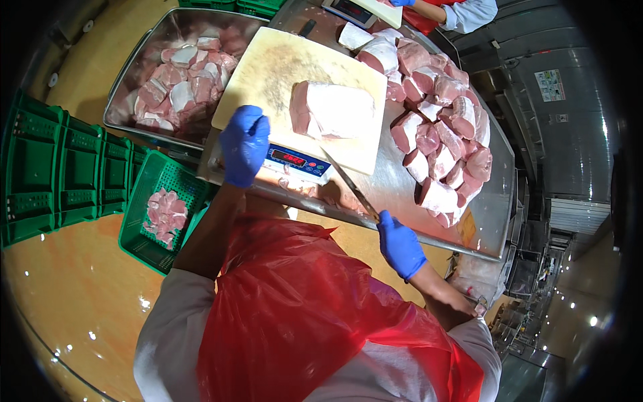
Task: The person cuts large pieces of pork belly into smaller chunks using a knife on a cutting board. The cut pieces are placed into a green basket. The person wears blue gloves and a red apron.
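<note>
A block of meat lies on the right half of a pale cutting board, its pale side facing up. The board rests over a scale at the near edge of the metal tabletop, toward its left end. The left hand, gloved in blue, is above the board's near left corner, apart from the meat, fingers curled together. The right hand, also gloved, is just off the tabletop's near edge, fingers clamped on the handle of a knife. The blade slants across that edge, its tip at the board's near edge, close to the block; whether they touch, I cannot tell. Cut meat pieces heap along the tabletop's right side.
</note>
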Tool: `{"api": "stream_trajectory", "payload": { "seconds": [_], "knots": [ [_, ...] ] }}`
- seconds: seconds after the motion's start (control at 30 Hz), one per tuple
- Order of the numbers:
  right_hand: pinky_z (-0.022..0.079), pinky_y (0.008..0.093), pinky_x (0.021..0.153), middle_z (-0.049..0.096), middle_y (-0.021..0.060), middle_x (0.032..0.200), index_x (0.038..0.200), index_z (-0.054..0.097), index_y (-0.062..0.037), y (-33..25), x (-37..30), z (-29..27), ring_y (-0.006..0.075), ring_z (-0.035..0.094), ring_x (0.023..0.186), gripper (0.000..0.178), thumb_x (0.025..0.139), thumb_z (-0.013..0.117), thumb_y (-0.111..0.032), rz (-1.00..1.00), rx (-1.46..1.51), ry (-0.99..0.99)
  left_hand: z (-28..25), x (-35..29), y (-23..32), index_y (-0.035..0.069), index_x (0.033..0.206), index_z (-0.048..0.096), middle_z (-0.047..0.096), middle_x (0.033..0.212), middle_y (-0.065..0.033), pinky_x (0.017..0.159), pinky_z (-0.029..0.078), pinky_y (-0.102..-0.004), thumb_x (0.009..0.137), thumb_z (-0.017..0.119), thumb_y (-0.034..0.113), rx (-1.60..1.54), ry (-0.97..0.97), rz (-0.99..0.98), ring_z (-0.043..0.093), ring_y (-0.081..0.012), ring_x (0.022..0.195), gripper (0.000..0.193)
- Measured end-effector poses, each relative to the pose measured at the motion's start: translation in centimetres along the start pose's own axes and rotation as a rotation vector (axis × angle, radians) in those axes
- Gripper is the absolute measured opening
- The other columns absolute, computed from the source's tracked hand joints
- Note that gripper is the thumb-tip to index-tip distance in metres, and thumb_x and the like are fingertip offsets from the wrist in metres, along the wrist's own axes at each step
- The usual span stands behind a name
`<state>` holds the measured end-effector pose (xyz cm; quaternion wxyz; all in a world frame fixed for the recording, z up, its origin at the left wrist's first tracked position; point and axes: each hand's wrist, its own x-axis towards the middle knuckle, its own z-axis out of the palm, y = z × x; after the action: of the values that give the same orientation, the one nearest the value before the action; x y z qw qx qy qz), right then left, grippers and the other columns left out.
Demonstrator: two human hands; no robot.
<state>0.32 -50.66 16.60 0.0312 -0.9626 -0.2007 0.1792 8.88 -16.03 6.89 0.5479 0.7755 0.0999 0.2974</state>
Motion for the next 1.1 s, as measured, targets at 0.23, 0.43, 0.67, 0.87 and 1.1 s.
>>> {"api": "stream_trajectory", "payload": {
  "seconds": [0.23, 0.43, 0.67, 0.87, 1.1],
  "knots": [
    [0.044, 0.0565, 0.061, 0.056, 0.0325, 0.081, 0.106, 0.045, 0.0003, -7.6, 6.7, -1.2, 0.0538, 0.057, 0.073, 0.012, 0.096, 0.051, -0.002, -0.015, 0.333, 0.369, 5.3, 0.1, 2.0, 0.004, 0.094, 0.063, 0.062, 0.083, -0.0166, 0.074, 0.054, -0.0403, 0.075, 0.081, 0.014, 0.191, -0.053, 0.149, 0.063, -0.0378, 0.075, 0.028],
    [0.05, 0.0548, 0.062, 0.062, 0.0319, 0.087, 0.11, 0.043, 0.0027, -12.4, 17.5, 0.2, 0.0522, 0.062, 0.076, 0.019, 0.093, 0.051, 0.0, -0.134, 0.329, 0.625, 3.7, 0.3, 0.3, 0.003, 0.091, 0.058, 0.063, 0.079, -0.0179, 0.068, 0.052, -0.0407, 0.071, 0.075, 0.007, -0.012, -0.154, -0.01, 0.064, -0.0338, 0.073, 0.027],
    [0.053, 0.055, 0.067, 0.065, 0.0309, 0.088, 0.113, 0.042, 0.0031, -10.9, 13.2, 1.4, 0.0482, 0.066, 0.077, 0.024, 0.091, 0.052, -0.001, 0.038, 0.067, 0.185, 3.2, 1.1, -0.3, 0.004, 0.09, 0.059, 0.056, 0.072, -0.0029, 0.064, 0.05, -0.0299, 0.071, 0.075, 0.0, -0.049, -0.143, -0.046, 0.054, -0.0088, 0.069, 0.025],
    [0.049, 0.0568, 0.062, 0.064, 0.0317, 0.082, 0.12, 0.043, 0.0026, -6.8, 0.5, -1.4, 0.0505, 0.063, 0.076, 0.03, 0.096, 0.056, -0.009, 0.132, 0.005, -0.103, -5.8, 4.5, -4.5, 0.006, 0.087, 0.059, 0.057, 0.078, -0.0081, 0.07, 0.051, -0.0345, 0.077, 0.074, 0.008, -0.025, -0.243, 0.194, 0.058, -0.0138, 0.076, 0.018],
    [0.044, 0.0435, 0.052, 0.061, 0.0252, 0.072, 0.111, 0.049, 0.0023, -4.3, 1.6, 1.5, 0.0422, 0.059, 0.058, 0.019, 0.102, 0.058, -0.012, 0.14, 0.502, 0.455, -25.8, -0.6, -12.7, 0.003, 0.095, 0.063, 0.064, 0.09, -0.0161, 0.079, 0.05, -0.0415, 0.077, 0.069, 0.017, 0.669, -0.607, -0.294, 0.062, -0.0318, 0.082, 0.023]
  ]
}}
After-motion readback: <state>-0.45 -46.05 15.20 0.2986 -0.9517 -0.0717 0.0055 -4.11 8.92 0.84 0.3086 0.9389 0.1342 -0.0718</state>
